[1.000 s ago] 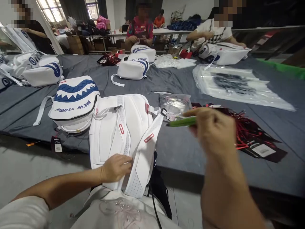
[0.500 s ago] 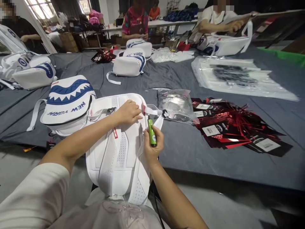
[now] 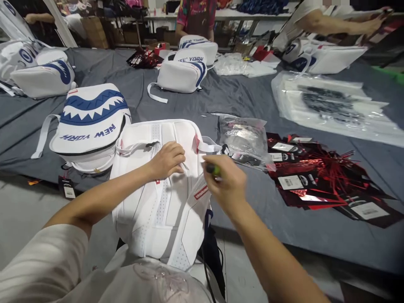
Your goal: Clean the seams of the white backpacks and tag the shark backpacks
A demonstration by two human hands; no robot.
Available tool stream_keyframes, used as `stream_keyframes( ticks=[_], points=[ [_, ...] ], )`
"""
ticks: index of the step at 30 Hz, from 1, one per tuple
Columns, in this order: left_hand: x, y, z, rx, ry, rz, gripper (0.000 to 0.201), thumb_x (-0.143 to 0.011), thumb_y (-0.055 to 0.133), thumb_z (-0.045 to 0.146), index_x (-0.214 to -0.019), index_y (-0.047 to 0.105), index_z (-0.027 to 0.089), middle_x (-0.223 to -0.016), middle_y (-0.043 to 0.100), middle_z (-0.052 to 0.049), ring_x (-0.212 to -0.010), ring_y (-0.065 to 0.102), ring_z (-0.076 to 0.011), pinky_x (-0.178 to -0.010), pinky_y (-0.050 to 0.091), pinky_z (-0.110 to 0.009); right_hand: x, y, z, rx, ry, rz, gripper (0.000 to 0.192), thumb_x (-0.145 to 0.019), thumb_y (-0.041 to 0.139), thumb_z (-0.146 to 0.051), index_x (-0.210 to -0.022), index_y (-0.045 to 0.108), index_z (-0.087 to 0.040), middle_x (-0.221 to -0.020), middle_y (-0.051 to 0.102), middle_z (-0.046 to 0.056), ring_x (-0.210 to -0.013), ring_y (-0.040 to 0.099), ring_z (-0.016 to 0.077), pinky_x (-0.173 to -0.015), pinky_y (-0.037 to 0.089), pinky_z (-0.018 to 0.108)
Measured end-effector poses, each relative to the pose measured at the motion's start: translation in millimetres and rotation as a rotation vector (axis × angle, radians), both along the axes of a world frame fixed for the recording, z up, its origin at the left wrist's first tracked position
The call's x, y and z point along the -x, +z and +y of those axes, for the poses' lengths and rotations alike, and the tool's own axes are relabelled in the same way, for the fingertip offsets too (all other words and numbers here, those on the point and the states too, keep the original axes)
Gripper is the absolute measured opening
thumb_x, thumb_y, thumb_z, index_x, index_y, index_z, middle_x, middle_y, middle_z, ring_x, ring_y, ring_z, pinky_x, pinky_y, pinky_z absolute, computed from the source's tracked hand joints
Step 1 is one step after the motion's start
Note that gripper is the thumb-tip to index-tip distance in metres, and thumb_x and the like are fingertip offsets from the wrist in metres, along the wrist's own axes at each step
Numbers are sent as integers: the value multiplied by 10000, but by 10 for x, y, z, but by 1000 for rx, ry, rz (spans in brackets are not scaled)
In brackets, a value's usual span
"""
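A white backpack (image 3: pixel 177 202) stands before me at the table's near edge, its padded back panel and shoulder straps facing up toward me. On the upper back panel rests my left hand (image 3: pixel 168 160), fingers curled and pressed together; whatever they pinch is hidden. My right hand (image 3: pixel 230 183) is closed around a small green-and-black handheld tool (image 3: pixel 212 170), blurred and mostly covered by the fingers. It hovers by the upper right of the panel, near the right shoulder strap (image 3: pixel 186 223) with its red label (image 3: pixel 201 192). A white webbing strap (image 3: pixel 210 147) runs to a black buckle just beyond.
Left of it lies another white backpack (image 3: pixel 94 136) with blue teeth and lettering. A clear plastic bag (image 3: pixel 244 136) and a pile of red-and-black hang tags (image 3: pixel 311 168) lie to the right. Further back are white backpacks (image 3: pixel 181 78), plastic sheets (image 3: pixel 331 101) and co-workers.
My right hand has moved up and right, turning the green tool so its end points toward me. My left hand has shifted slightly down. The view has tilted lower.
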State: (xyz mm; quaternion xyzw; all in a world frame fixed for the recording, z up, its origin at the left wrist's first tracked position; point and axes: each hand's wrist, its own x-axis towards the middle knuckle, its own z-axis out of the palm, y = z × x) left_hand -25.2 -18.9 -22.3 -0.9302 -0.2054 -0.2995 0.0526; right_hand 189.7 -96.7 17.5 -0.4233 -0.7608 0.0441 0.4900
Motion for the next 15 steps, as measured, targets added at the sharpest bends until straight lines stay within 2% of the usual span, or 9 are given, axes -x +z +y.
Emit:
stream_keyframes(
  ticks=[3,5,9,15],
  points=[
    [8,-47,-17,-10,10,-34,126,-917,572,298,-965,545,185,-1027,601,-86,-1077,510,-258,-1016,425,-482,41,37,187,399,-49,-561,141,-859,580,-133,-932,669,-213,-908,717,43,-762,653,193,-586,366,277],
    [20,-71,-25,-5,11,-39,106,-885,582,234,-972,545,184,-1034,603,-86,-1095,510,-262,-1028,425,-487,107,48,275,556,-90,-778,119,-869,576,-151,-898,673,-213,-919,729,43,-783,658,202,-573,306,283],
    [38,-119,-13,6,10,-64,180,-810,554,115,-975,556,186,-1046,608,-87,-1099,518,-267,-1009,440,-497,233,116,364,641,-90,-909,103,-914,565,-224,-905,667,-209,-943,740,57,-852,659,211,-590,270,283],
    [48,-173,13,39,2,-83,129,-844,593,160,-969,569,182,-1047,617,-98,-1090,530,-271,-982,461,-506,289,179,436,741,-66,-954,111,-907,567,-238,-905,665,-186,-881,727,78,-781,627,198,-571,251,273]
  ],
)
